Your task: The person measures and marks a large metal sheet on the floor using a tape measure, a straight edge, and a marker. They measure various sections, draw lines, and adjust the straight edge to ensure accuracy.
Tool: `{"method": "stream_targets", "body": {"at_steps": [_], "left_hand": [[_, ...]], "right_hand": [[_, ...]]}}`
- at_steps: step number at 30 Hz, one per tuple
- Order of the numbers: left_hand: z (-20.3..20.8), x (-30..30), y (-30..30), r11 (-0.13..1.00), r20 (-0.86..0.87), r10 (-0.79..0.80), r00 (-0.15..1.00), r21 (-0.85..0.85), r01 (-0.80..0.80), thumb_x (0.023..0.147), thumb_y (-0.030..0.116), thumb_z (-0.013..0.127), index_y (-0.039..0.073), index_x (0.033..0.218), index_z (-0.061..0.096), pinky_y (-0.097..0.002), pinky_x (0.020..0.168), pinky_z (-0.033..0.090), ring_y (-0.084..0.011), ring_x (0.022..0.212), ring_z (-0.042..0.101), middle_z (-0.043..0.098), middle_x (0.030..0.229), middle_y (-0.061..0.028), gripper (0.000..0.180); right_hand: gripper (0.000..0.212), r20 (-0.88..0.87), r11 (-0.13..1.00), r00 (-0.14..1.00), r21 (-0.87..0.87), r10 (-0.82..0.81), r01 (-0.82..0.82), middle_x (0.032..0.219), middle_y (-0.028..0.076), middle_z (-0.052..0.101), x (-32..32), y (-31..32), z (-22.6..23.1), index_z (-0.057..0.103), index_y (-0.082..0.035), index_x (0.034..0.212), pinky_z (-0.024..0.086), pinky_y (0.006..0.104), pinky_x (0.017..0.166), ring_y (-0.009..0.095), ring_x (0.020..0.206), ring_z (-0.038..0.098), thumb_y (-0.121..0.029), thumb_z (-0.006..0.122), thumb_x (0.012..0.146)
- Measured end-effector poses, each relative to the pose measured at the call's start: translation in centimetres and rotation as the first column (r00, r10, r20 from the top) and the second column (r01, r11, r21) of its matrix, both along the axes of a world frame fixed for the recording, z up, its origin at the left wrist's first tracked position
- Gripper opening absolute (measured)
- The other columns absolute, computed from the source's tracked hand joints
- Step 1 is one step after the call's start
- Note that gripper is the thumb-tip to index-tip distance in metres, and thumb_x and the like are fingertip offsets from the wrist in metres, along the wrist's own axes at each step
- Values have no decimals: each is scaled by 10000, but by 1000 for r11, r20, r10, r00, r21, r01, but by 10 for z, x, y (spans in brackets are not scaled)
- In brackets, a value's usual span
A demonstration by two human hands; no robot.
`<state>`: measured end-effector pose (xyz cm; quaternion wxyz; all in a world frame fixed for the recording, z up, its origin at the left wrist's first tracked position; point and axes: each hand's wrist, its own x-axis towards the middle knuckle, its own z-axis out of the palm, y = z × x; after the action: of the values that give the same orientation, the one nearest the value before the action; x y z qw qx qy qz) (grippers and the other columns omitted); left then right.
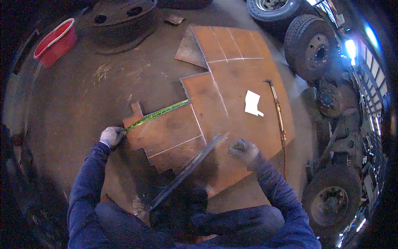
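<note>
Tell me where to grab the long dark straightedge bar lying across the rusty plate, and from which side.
Probably best at its near, lower end, from above. The dark bar lies flat and diagonal on the rusty steel plate; its lower end runs off the plate's edge toward the person's knees, so fingers could likely wrap under it there. The right hand rests beside its upper end; the left hand holds the tape measure.

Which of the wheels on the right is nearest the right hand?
The bare rusty hub wheel at lower right, just beyond the right hand. It has no tyre, unlike the two tyred wheels, one dark, one with a pale rim, far off at top right.
</note>
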<state>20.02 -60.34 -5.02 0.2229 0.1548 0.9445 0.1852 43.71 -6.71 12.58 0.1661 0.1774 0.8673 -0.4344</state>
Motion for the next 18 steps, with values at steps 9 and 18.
{"method": "stream_targets", "body": {"at_steps": [9,18], "left_hand": [[-1,8,6,998,-93,13,996,-60,-19,958,442,594,199,1094,760,-465,878,548,-358,997,693,742,1033,-127,324],[-10,4,2,997,-130,-23,991,-72,14,959,461,594,216,1118,759,-473,892,542,-353,1005,693,744,1041,-128,335]], "right_hand": [[140,82,964,983,-197,-164,177,881,39,718,27,-7,1,679,-47,1018,554,284,701,119,770,665,-168,715,958],[134,106,960,969,-148,-223,237,865,23,720,35,-3,2,687,-52,1030,552,280,687,110,756,659,-142,731,942]]}}
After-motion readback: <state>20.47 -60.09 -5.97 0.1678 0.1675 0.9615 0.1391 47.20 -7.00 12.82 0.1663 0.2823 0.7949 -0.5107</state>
